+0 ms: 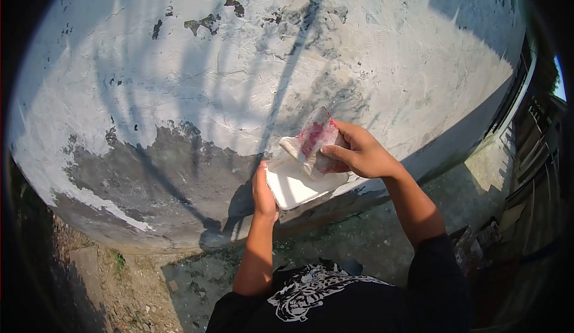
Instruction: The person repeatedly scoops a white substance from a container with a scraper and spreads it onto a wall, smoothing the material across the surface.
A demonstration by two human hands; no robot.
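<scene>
My left hand [263,191] grips the near edge of a flat white board [297,185] loaded with white putty, held level in front of a wall. My right hand [354,150] is closed on a putty knife [314,137] with a red-stained blade smeared in white paste. The blade's tip rests on the board's far edge, tilted up toward the wall. Both forearms reach out from my black printed shirt [311,294] at the bottom of the view.
A rough wall [239,70] fills the view, coated white above with a bare grey patch [161,171] at lower left and flaked spots near the top. Mossy concrete ground [197,273] lies below. A dark fence or structure [538,153] and clutter stand at right.
</scene>
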